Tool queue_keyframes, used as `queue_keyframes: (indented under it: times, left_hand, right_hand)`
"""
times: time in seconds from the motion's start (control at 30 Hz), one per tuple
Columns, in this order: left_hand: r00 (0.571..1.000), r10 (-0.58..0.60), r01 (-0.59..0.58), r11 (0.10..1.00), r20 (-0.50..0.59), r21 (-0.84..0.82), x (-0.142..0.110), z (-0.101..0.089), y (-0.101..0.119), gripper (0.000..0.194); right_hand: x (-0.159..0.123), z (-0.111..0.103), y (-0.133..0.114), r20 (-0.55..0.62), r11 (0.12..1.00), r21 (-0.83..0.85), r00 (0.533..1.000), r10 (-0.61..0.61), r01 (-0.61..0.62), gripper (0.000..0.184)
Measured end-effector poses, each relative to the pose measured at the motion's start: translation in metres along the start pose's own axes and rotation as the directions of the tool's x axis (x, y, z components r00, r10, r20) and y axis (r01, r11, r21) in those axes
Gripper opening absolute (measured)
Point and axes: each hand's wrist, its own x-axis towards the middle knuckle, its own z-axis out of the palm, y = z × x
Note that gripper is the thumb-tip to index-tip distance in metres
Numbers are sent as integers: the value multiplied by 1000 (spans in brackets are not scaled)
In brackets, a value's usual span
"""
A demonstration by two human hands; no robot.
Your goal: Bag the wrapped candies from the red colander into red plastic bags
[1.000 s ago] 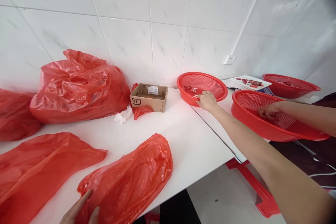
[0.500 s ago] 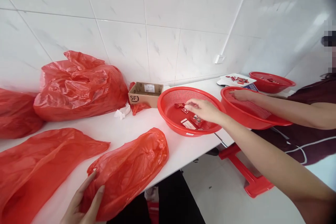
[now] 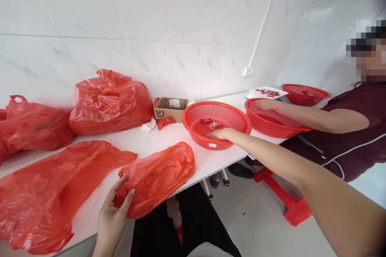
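My left hand (image 3: 116,204) grips the near end of a crumpled red plastic bag (image 3: 163,174) at the table's front edge, thumb apart from the fingers with film between them. Down inside a red plastic basket (image 3: 216,106) is my right hand (image 3: 219,133), fingers drawn together against the bottom. What they close on is hidden. Beside that hand lie small red packets: a patterned red-and-white one (image 3: 214,125) and a darker red one (image 3: 206,121). A white label is stuck on the basket's near side.
Another red bag (image 3: 69,184) lies flat at left, with a full tied bag (image 3: 110,106) behind it. A small cardboard box (image 3: 169,114) and a crumpled tissue (image 3: 148,126) sit mid-table. At right, a co-worker's hand (image 3: 262,105) is in a second basket (image 3: 265,122); a red stool (image 3: 286,198) stands below.
My right hand has gone lower into the basket, toward its near side, and now covers the white card seen before. My left hand keeps its hold on the bag. The view has shifted.
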Motion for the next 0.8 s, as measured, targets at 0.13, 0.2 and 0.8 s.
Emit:
queue_keyframes:
  times: [0.13, 0.2, 0.8]
  left_hand:
    - [1000, -4, 4, 1000, 22, -13, 2, -1, 1, 65]
    - [999, 11, -11, 1000, 40, 0, 2, -1, 1, 66]
    - [994, 72, -67, 996, 86, -62, -5, -3, -4, 75]
  right_hand:
    - [-10, -23, -2, 18, 946, 305, 992, -122, 111, 30]
    - [-20, -32, -10, -44, 881, 432, 980, -194, 193, 40]
    - [-39, 101, -115, -6, 876, 396, 955, -296, 275, 56]
